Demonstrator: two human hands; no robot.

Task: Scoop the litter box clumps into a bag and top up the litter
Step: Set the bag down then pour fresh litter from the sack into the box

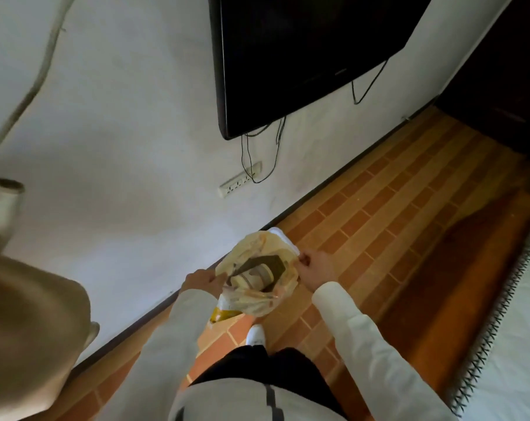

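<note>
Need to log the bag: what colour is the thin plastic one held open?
Translucent pale yellow plastic bag, shown in the head view.

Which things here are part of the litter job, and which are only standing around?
For the job:
- plastic bag, held open
- left hand and right hand, each gripping the bag's rim
- dark and pale things inside the bag; I cannot tell what they are

Only around:
- television on the wall
- power strip
- rug
- beige seat
</note>
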